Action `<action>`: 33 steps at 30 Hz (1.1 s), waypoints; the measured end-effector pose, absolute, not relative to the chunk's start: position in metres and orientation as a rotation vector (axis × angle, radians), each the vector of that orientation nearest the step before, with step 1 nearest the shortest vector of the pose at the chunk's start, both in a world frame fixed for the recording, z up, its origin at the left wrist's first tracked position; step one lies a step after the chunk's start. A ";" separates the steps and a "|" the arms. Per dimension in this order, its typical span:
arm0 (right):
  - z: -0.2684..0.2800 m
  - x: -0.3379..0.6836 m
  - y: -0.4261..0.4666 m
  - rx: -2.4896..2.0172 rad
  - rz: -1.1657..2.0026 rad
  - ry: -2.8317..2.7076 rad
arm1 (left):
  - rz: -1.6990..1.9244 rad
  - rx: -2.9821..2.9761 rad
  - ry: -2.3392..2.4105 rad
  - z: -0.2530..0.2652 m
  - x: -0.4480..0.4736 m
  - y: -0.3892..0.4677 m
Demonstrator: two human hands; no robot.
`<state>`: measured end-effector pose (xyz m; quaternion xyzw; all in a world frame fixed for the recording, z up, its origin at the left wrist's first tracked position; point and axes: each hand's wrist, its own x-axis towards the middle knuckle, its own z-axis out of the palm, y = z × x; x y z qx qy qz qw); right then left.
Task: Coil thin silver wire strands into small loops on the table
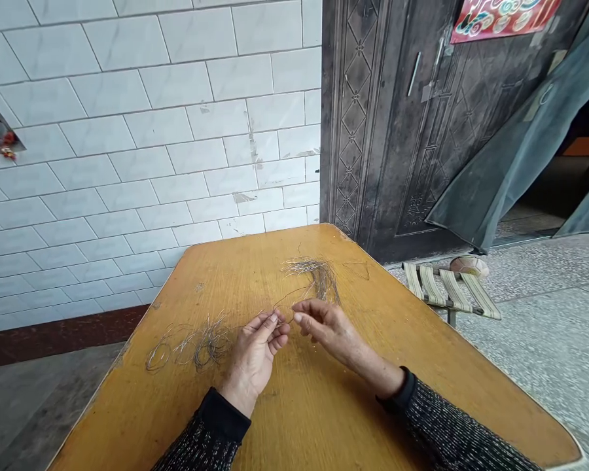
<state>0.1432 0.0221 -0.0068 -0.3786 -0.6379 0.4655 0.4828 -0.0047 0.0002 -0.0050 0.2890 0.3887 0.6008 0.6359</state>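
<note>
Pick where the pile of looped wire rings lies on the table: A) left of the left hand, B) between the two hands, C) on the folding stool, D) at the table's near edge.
A: the looped wire rings lie on the wooden table just left of the left hand, while the bundle of straight wires sits beyond the right hand.

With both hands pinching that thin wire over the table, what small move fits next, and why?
Probably bend the wire round into a loop. The left hand and right hand pinch it close together above the wooden table, finished wire loops lie to the left, and a bundle of straight wires waits behind.
</note>
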 end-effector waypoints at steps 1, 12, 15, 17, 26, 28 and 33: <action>-0.009 0.141 0.023 -0.910 1.154 -1.573 | 1.357 0.658 0.889 -0.005 -0.004 -0.001; -0.015 0.144 0.029 -0.994 1.198 -1.595 | 1.297 0.841 0.991 -0.002 -0.010 0.002; -0.015 0.143 0.028 -0.989 1.194 -1.645 | 1.281 0.957 1.044 0.001 -0.011 0.001; -0.014 0.143 0.026 -0.975 1.227 -1.638 | 1.277 1.002 1.069 0.003 -0.011 0.000; -0.004 0.146 0.019 -0.836 1.520 -1.381 | 1.259 1.068 1.093 -0.001 -0.010 0.000; -0.004 0.146 0.019 -0.793 1.575 -1.356 | 1.285 1.109 1.115 -0.002 -0.010 0.000; -0.004 0.144 0.018 -0.745 1.661 -1.390 | 1.348 1.125 1.167 -0.001 -0.008 -0.001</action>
